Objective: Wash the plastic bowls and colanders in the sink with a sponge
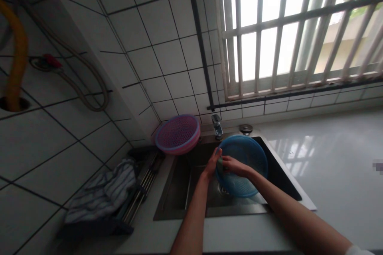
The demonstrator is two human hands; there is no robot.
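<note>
A round blue basket (249,167) is tilted over the metal sink (179,191). My left hand (212,164) grips its left rim, with the thumb on the near side. Pressed against the same stretch of rim, my right hand (235,165) has its fingers closed round a small green pad (220,164). Part of the pad is hidden by the fingers. Behind the basket stands the metal faucet (217,125).
A pink basket with a blue rim (178,134) rests at the sink's back left corner. Left of the sink, a striped cloth (104,191) lies on a dark rack (140,195). A drain strainer (245,128) sits behind the sink, below a barred window (281,28).
</note>
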